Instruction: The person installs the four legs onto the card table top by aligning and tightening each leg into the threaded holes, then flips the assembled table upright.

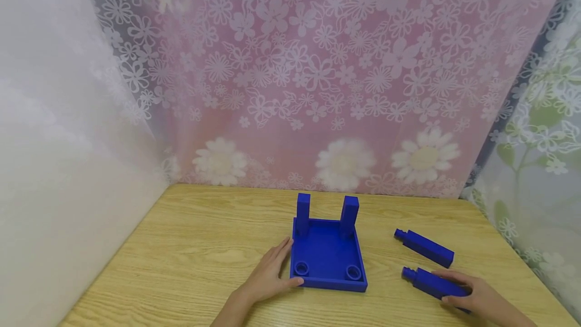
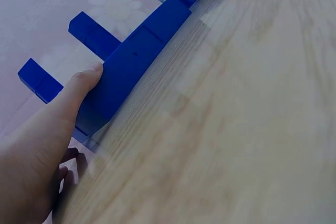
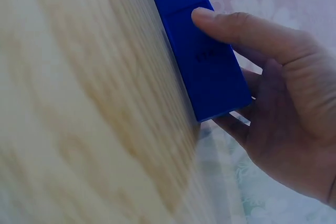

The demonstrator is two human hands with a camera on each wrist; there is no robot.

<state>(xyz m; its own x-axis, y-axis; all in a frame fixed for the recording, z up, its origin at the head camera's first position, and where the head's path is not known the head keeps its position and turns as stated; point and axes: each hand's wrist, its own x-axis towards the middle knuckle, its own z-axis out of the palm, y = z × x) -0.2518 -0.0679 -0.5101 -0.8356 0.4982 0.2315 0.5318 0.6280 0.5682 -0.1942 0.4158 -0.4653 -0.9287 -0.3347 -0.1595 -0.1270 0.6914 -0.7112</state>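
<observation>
Left hand [image 1: 270, 274] lies spread round the near-left corner of the blue tray [image 1: 333, 284], thumb on its front wall, probably steadying it on the tabletop [image 1: 204, 236]. Right hand [image 1: 481, 294] pinches the blue leg [image 1: 428, 283] to the tray's right, seemingly leaving its knobbed end [image 1: 408, 274] free; whether it is lifted, I cannot tell.

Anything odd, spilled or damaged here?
Nothing stands out: no spill or visible damage. Two posts stand in the far corners of the blue tray; the near sockets are empty; two loose posts are to its right, one in the right hand.
</observation>
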